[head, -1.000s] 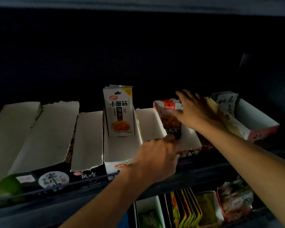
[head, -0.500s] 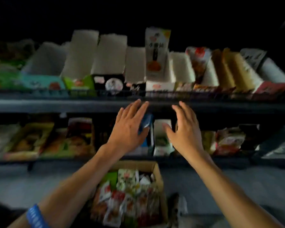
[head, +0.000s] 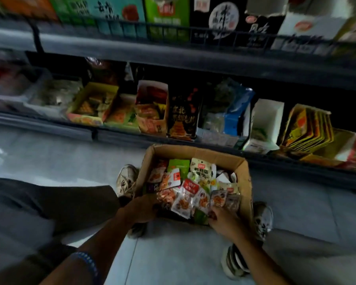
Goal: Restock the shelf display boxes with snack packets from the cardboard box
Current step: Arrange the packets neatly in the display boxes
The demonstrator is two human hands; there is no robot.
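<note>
An open cardboard box (head: 243,183) stands on the floor in front of me, filled with several mixed snack packets (head: 193,188) in red, white and green. My left hand (head: 140,209) is at the box's near left corner, its fingers curled in against the packets. At the near right edge my right hand (head: 224,222) has its fingertips down among the packets. Whether either hand holds a packet is hidden. Display boxes line the lower shelf, among them a white one (head: 265,118) that looks nearly empty.
The upper shelf rail (head: 173,50) runs across the top with more display boxes (head: 220,19) above it. My knee (head: 49,202) is at the left, and my shoes (head: 127,179) (head: 262,220) flank the cardboard box. Grey tiled floor (head: 49,157) spreads to the left.
My view dropped from the top shelf to the floor. Both hands came down from the shelf's display boxes into the near edge of the cardboard box.
</note>
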